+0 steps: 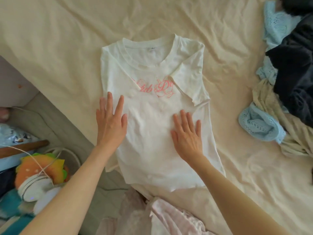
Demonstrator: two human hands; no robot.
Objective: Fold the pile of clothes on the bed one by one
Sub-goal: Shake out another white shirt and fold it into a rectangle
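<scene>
**Both palms flat on a white T-shirt, the unfolded heap off to the right**

A mixed pile of clothes [286, 92] crowds the right edge of the bed: a pale blue knit [261, 124] spills out nearest the shirt, a dark navy garment [294, 72] lies over it, and cream fabric [274, 133] shows beneath both. The pile sits well apart from the shirt, with bare cream bedsheet [67, 39] between them. At the near edge a pinkish satin garment [171, 217] lies bunched, touching or just under the shirt's hem. Off the bed to the left are a bright orange and green plush toy [42, 168], a white round device [36, 186] with a white cable [33, 158] running to it, and a wooden strip [23, 146]. Nothing lies on top of the shirt except the hands.

The white T-shirt [152, 106] lies face up in the middle of the bed, collar away from the person, with both sleeves turned in over the body; the right sleeve crosses the edge of the print. The left hand [111, 121] rests on the shirt's left edge with fingers straight and spread, holding nothing. The right hand [187, 133] presses flat on the lower chest, fingers likewise extended.

Pink script on the chest reads in part "ub D"; the rest is covered or too blurred to read. A small tag inside the collar is illegible.
</scene>
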